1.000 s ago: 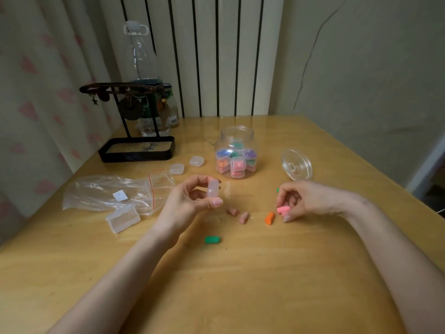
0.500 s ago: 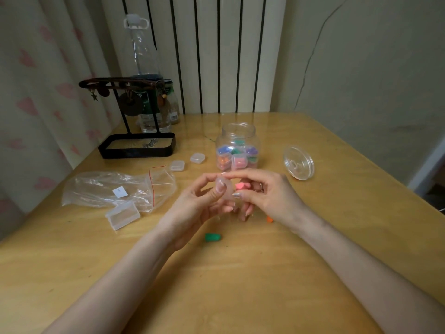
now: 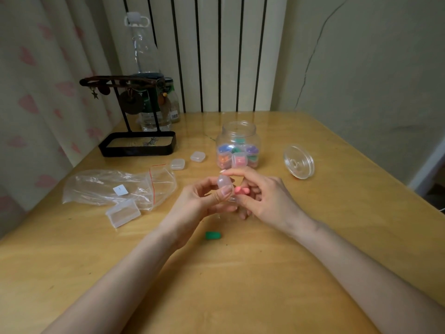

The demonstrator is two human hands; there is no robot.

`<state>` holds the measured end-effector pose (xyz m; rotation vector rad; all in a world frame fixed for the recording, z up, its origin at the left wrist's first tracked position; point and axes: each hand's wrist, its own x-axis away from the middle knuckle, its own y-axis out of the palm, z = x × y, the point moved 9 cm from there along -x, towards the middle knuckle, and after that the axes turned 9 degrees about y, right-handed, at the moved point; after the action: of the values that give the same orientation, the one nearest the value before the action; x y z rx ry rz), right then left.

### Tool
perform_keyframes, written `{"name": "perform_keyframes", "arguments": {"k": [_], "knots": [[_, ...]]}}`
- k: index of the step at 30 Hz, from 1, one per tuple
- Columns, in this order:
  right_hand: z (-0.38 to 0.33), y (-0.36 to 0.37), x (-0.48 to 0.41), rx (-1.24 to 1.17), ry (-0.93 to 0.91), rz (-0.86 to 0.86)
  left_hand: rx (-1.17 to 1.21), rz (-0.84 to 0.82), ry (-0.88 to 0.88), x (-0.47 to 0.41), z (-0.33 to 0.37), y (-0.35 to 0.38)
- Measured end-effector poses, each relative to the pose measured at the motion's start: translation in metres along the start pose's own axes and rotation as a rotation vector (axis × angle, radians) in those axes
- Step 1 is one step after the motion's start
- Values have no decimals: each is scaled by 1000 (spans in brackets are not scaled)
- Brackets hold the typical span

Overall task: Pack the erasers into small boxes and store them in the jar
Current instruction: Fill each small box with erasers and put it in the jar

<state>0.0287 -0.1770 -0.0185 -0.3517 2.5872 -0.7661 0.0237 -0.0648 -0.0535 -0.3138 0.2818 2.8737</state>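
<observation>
My left hand [image 3: 204, 201] pinches a small clear plastic box [image 3: 224, 183] above the table's middle. Touching it from the right, my right hand [image 3: 267, 198] holds a pink eraser [image 3: 240, 190] against the box. A green eraser [image 3: 213, 235] lies on the table just below my hands. The open clear jar [image 3: 238, 131] stands behind them, holding several small boxes with coloured erasers. Its lid [image 3: 299, 161] rests upside down to the right. Other erasers on the table are hidden by my hands.
Two small closed boxes [image 3: 177, 164] [image 3: 197, 156] sit left of the jar. A larger clear box [image 3: 123, 212] lies by a crumpled zip bag [image 3: 115, 186]. A black jewellery stand [image 3: 138, 141] and a tall bottle [image 3: 147, 68] stand at the back left.
My right hand picked up the pink eraser, moved left with it and met my left hand at the box. The left hand stayed roughly in place.
</observation>
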Motion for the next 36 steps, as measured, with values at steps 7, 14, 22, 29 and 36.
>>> {"name": "perform_keyframes", "arguments": {"k": [7,14,22,29,36], "knots": [[-8,13,4,225,-51,12,36,165,-119,2,-19,-16],[2,14,1,158,-3,-5,634,38,-279,-2,-24,12],[7,2,-2,55,20,-14,79,-59,-146,3,-8,2],[0,-1,-3,-3,17,-151,112,-143,-171,5,-3,6],[0,1,-1,102,-37,-119,-135,-28,-78,-1,-1,-11]]}}
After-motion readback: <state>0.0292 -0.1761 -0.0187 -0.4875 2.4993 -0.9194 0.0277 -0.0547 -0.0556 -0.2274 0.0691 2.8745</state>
